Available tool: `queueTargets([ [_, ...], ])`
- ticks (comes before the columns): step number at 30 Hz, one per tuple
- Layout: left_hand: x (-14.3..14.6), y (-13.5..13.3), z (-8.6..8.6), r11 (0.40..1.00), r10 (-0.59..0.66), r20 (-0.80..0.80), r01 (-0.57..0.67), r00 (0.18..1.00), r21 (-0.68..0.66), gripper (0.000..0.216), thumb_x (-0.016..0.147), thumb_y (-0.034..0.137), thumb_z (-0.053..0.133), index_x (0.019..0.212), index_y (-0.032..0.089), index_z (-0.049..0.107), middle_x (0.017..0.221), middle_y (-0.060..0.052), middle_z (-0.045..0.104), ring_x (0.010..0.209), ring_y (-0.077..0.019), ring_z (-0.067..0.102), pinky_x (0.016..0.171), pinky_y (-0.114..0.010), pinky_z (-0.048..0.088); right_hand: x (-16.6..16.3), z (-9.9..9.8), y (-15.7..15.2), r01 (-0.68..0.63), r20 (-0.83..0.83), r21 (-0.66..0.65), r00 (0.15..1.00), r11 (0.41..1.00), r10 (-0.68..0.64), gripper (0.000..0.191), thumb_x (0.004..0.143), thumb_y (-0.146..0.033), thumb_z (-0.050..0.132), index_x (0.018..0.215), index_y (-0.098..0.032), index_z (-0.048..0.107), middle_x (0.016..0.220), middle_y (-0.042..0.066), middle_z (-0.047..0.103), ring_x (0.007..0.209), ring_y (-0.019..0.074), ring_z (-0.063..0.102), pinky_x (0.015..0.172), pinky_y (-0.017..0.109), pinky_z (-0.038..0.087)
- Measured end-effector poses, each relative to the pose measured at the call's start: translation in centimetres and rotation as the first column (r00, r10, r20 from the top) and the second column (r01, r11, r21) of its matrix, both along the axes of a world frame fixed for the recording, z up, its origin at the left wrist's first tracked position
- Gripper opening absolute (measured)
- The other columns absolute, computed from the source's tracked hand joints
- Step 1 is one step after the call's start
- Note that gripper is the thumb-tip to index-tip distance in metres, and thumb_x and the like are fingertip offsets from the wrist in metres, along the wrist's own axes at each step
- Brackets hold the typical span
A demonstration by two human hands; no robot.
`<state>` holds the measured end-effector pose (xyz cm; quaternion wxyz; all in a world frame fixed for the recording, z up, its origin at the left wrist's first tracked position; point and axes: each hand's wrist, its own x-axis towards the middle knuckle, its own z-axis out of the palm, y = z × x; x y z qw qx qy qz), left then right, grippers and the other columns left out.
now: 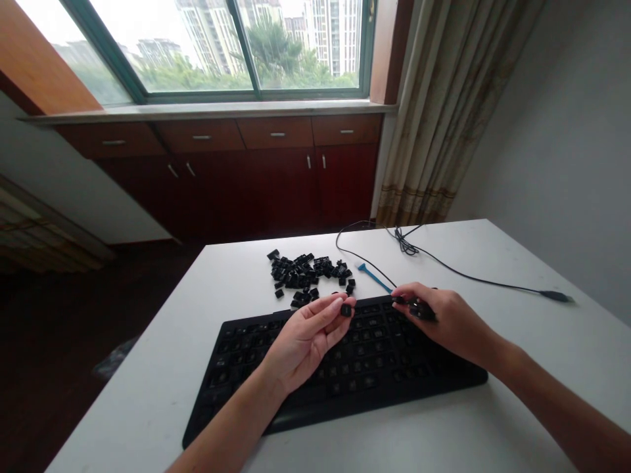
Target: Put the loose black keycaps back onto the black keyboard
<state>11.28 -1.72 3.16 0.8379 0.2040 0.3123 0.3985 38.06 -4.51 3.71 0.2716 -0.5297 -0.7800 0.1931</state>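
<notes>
Here, left hand (305,338) pinches one keycap (346,310); right hand (446,318) perhaps another.

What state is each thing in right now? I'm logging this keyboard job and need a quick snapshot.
keyboard: flat on the table, keycaps removed
loose keycaps: heaped behind the keyboard
single keycap: pinched in left hand fingertips
right hand: closed on a small dark object, over the keyboard's top edge
blue tool: lying untouched
cable: loose, unplugged
cabinet drawers: shut

One keyboard (340,358), one blue brush (373,276), one cable (458,270), two hands
</notes>
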Motion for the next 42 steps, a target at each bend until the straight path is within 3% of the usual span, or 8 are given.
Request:
queueTargets([
  [10,0.0,-0.2,0.1,0.998,-0.036,0.000,0.036,0.999,0.042,0.022,0.089,0.010,0.067,0.110,0.008,0.072,0.115,-0.014,0.072,0.101,-0.0147,0.070,0.095,-0.023,0.055,0.4,-0.5,-0.1,-0.107,0.048,-0.007,0.993,0.994,0.108,0.036,0.096,-0.023,0.054,0.130,-0.030,0.061,0.121,0.005,0.068,0.103,0.0239,0.068,0.092,0.041,0.056],
  [15,0.0,-0.2,0.3,0.995,-0.048,-0.033,0.051,0.998,0.090,0.020,0.090,0.013,0.067,0.107,0.007,0.074,0.115,-0.013,0.073,0.104,-0.0144,0.069,0.100,-0.022,0.053,0.5,-0.5,-0.2,-0.073,0.030,-0.043,0.997,0.996,0.074,0.021,0.095,-0.028,0.058,0.115,-0.027,0.064,0.111,0.003,0.073,0.101,0.0226,0.069,0.090,0.040,0.056],
  [21,0.0,-0.3,0.5,0.990,-0.057,-0.070,0.066,0.996,0.128,0.021,0.084,0.010,0.073,0.105,0.008,0.075,0.115,-0.013,0.074,0.108,-0.0162,0.068,0.103,-0.024,0.050,1.3,-0.7,-0.3,-0.142,0.071,-0.010,0.987,0.990,0.143,0.023,0.097,-0.029,0.056,0.117,-0.028,0.066,0.120,0.004,0.068,0.103,0.0219,0.068,0.091,0.039,0.056],
  [25,0.0,-0.5,0.4,0.981,-0.095,-0.100,0.110,0.990,0.161,0.022,0.082,0.012,0.075,0.104,0.010,0.075,0.112,-0.011,0.074,0.103,-0.0153,0.069,0.099,-0.024,0.052,2.2,-1.1,-0.3,-0.145,0.068,0.000,0.987,0.989,0.145,0.026,0.096,-0.028,0.058,0.120,-0.028,0.067,0.118,0.005,0.070,0.106,0.0231,0.067,0.094,0.040,0.055],
  [32,0.0,-0.8,-0.1,0.940,-0.132,-0.241,0.198,0.962,0.277,0.013,0.079,0.017,0.079,0.092,0.014,0.077,0.100,-0.007,0.075,0.080,-0.0077,0.067,0.075,-0.013,0.053,2.7,-1.5,-0.5,-0.133,0.061,0.026,0.990,0.991,0.131,0.028,0.095,-0.027,0.056,0.120,-0.028,0.069,0.118,0.006,0.070,0.101,0.0239,0.070,0.090,0.040,0.058],
  [36,0.2,-0.9,-0.1,0.924,-0.162,-0.247,0.235,0.955,0.303,0.015,0.075,0.015,0.081,0.090,0.015,0.077,0.101,-0.007,0.075,0.084,-0.0106,0.068,0.078,-0.017,0.053,2.7,-1.7,-0.5,-0.110,0.056,0.040,0.993,0.993,0.108,0.026,0.094,-0.029,0.058,0.118,-0.029,0.070,0.115,0.006,0.071,0.098,0.0240,0.070,0.088,0.040,0.058],
  [42,0.3,-1.0,-0.4,0.912,-0.170,-0.265,0.253,0.949,0.322,0.019,0.074,0.015,0.082,0.092,0.016,0.076,0.100,-0.007,0.075,0.087,-0.0117,0.069,0.081,-0.020,0.054,2.5,-1.4,-0.3,-0.069,0.065,-0.049,0.995,0.996,0.072,0.022,0.093,-0.036,0.060,0.111,-0.028,0.072,0.113,0.006,0.069,0.095,0.0232,0.069,0.085,0.038,0.057],
])
